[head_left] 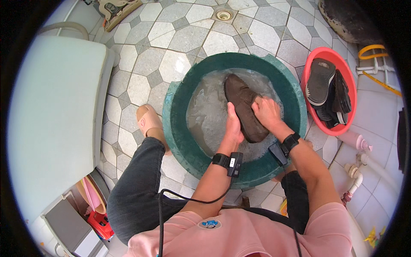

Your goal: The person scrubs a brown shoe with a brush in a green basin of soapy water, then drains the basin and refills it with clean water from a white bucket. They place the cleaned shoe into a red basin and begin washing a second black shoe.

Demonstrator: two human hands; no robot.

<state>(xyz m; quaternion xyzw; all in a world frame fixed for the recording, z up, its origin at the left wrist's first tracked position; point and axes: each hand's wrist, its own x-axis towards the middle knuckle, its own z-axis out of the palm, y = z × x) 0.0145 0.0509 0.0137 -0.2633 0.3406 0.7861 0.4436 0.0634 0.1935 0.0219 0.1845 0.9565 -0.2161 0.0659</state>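
A wet dark brown shoe (244, 109) is held tilted over the grey, sudsy water (205, 119) in a large green plastic tub (179, 128). My left hand (233, 125) supports its left side, thumb along the edge and the other fingers hidden beneath. From the right, my right hand (266, 110) grips the shoe's edge near the middle with curled fingers. Whether anything small sits inside that fist cannot be seen. Both wrists carry black straps with box-like devices, and cables run from them towards my body.
To the right of the tub stands a red plastic basin (353, 96) with several dark shoes (322, 80). A pink bottle (354, 140) lies near white pipes (356, 183). On the left is a large pale appliance (64, 102). A floor drain (223, 15) sits in the tiles ahead.
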